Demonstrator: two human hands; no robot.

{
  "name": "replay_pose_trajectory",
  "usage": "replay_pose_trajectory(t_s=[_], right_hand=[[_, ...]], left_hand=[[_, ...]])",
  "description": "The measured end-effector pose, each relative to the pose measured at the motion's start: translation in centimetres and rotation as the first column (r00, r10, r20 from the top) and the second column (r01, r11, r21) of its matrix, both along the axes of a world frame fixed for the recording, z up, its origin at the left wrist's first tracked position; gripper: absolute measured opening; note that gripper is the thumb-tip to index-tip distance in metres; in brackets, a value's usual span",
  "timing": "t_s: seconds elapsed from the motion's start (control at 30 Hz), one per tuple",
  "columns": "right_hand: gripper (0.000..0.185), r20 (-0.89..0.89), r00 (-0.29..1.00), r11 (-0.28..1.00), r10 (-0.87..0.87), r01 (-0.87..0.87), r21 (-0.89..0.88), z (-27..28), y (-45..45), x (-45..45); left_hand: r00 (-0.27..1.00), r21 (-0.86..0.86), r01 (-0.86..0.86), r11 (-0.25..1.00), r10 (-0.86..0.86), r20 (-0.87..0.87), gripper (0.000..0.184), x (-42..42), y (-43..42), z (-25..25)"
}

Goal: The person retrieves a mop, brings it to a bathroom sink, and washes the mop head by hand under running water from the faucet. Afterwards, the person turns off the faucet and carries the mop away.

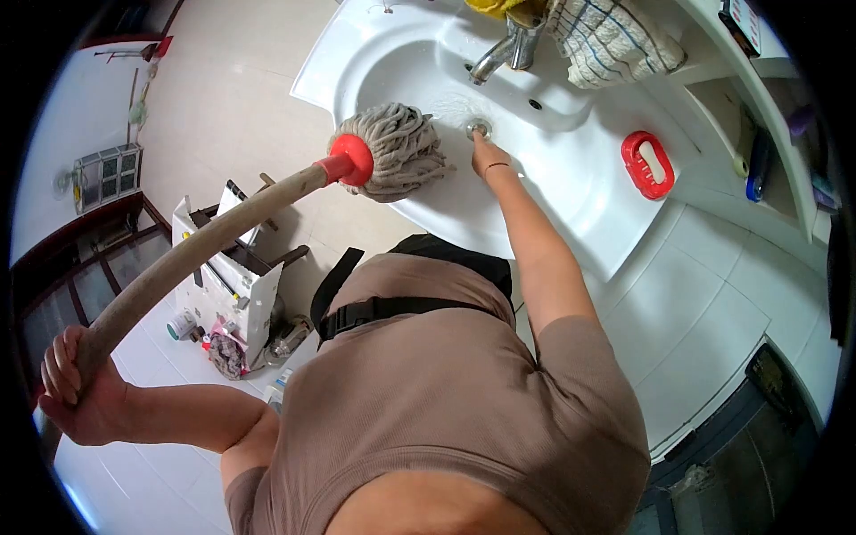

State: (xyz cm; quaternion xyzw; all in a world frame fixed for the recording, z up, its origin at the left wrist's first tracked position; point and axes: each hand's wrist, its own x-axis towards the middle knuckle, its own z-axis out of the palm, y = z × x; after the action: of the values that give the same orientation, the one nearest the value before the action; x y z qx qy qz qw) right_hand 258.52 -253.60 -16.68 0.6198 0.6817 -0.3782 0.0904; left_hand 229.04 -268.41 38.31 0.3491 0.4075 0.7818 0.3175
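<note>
My left hand [85,388] is wrapped round the wooden handle of a mop [223,236] at the lower left. The handle slants up to a red socket, and the grey string mop head [397,152] rests over the front left rim of the white sink [571,192]. My right hand [489,156] reaches down into the basin, its fingers together at the round metal drain stopper [479,129]. A little water shows around the drain. The fingertips are small in view, so their exact grip is hard to see.
A metal faucet [508,53] stands at the back of the sink, with a checked towel [611,45] beside it. On the right rim sits a red soap dish [648,165] with white soap. Shelves [758,134] curve along the right. A cluttered white stand [236,285] is at left.
</note>
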Motion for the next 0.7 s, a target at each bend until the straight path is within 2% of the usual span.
replay_pose_trajectory(t_s=[0.13,0.3,0.4,0.7], right_hand=[[0.041,0.025,0.998,0.998,0.061,-0.062,0.022,-0.4,0.8,-0.2],[0.040,0.087,0.989,0.988,0.118,-0.125,0.090,-0.7,0.8,-0.6],[0.040,0.154,0.973,0.982,0.171,-0.180,0.047,-0.9,0.8,-0.8],[0.031,0.153,0.970,0.971,0.187,-0.206,0.118,-2.9,1.6,0.0]], left_hand=[[0.993,0.037,0.115,0.993,-0.116,0.035,0.023,-1.1,-0.2,-0.1],[0.999,0.013,0.044,0.999,-0.044,-0.008,0.023,-1.4,-0.3,-0.1],[1.000,0.007,0.010,1.000,-0.010,0.021,0.023,-1.0,-0.3,-0.3],[0.994,0.040,-0.053,0.998,0.049,0.097,0.026,-1.2,-1.0,-0.8]])
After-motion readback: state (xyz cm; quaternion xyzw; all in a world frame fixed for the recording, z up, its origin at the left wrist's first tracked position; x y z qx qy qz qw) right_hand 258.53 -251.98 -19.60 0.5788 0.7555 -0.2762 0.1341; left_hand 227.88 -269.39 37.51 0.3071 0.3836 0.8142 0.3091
